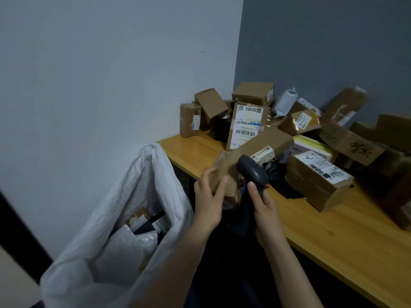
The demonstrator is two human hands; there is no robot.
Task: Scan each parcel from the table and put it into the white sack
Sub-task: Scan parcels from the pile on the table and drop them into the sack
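My left hand (210, 196) grips the near end of a long brown taped parcel (255, 147), held above the table's front-left corner with its label facing up. My right hand (263, 205) holds a dark handheld scanner (252, 172) by its grip, head pointing at the parcel's label (263, 154). The white sack (138, 218) stands open at the left of the table, with several parcels inside it. Many more parcels are piled on the wooden table (333, 238), among them a big labelled box (244, 125) and a taped box (318, 181).
The parcel pile fills the table's back corner against a white wall at left and a grey wall behind. A black plastic bag (280, 178) lies beside the taped box. Bare wood shows along the table's near edge. A dark strip runs at the far left.
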